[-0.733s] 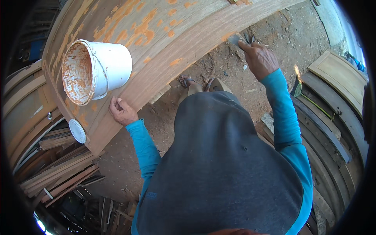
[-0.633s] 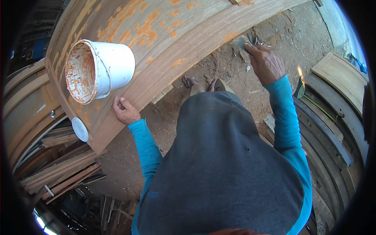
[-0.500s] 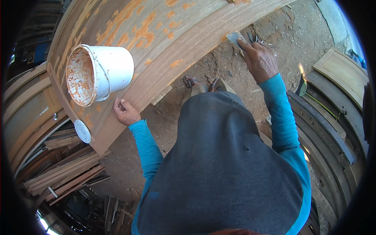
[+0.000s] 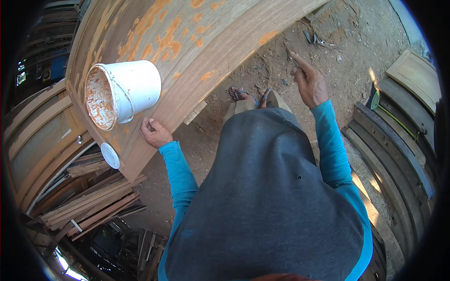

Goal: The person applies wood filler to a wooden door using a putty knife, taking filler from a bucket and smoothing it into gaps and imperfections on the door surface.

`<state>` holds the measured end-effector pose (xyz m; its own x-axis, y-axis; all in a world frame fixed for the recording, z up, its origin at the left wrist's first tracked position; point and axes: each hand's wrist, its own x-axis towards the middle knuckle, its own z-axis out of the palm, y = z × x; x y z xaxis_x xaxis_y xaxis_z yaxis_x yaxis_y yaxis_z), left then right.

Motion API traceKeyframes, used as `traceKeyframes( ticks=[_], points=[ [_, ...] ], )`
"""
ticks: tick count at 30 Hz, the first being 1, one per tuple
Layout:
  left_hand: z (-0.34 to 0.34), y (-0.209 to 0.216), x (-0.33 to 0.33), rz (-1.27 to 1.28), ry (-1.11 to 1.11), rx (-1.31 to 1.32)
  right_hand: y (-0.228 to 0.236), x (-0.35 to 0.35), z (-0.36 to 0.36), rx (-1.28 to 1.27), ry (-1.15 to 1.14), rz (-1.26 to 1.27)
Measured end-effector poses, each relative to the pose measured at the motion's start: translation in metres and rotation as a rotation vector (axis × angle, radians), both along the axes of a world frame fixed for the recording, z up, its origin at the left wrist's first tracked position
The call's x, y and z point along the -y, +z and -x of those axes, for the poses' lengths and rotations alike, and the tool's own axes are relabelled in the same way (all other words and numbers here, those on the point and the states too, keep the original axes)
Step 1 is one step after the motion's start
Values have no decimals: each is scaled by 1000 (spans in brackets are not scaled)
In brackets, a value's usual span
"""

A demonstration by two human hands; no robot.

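Head view looked straight down over a large wooden panel [image 4: 197,56], which filled the frame from nine o'clock round to one o'clock; its brown face was blotched with patches of orange filler. Below it, from about four to seven o'clock, the person's grey top and blue sleeves took up much of the picture, with dusty ground [image 4: 356,51] showing at one to two o'clock. Curved wooden frames [image 4: 403,154] were stacked at three o'clock, and a pile of timber strips [image 4: 89,201] lay at eight o'clock.

A white bucket [image 4: 129,91], smeared orange inside, lay tipped on its side on the panel at about ten o'clock, its mouth facing nine o'clock. A small white lid [image 4: 110,155] rested on the panel's lower edge, near the bucket and at seven o'clock from it.

The left hand [image 4: 153,133] was curled with the fingers folded in, resting on the panel's edge just below the bucket; whether it held anything could not be told. The right hand [image 4: 309,84], at one o'clock, was off the panel and over the ground, gripping a thin putty knife [image 4: 289,52] whose blade pointed toward eleven o'clock.
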<state>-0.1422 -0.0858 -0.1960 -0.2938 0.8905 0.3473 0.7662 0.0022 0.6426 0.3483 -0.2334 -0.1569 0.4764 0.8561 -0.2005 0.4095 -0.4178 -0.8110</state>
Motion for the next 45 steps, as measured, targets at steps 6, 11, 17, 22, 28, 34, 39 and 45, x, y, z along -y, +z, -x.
traceKeyframes(
  ticks=[6, 11, 17, 22, 28, 34, 39, 45],
  points=[
    [-27, 19, 3, -39, -172, -102, -19, -22, 46, -445, -288, -148],
    [-77, 32, -26, -85, -548, -219, -28, -41, 71, -406, -376, -217],
    [-118, 29, -64, 23, -830, -146, -27, -80, 110, -296, -475, -220],
    [-121, 35, -64, 83, -928, -160, -26, -73, 131, -166, -538, -260],
    [-121, 36, -69, 130, -978, -119, -17, -86, 125, -168, -637, -243],
    [-118, 33, -70, 144, -987, -142, -33, -89, 121, -334, -772, -226],
    [-120, 34, -72, 155, -994, -165, -33, -94, 133, -88, -633, -326],
    [-119, 29, -71, 151, -983, -132, -40, -90, 130, -113, -645, -295]
  ],
)
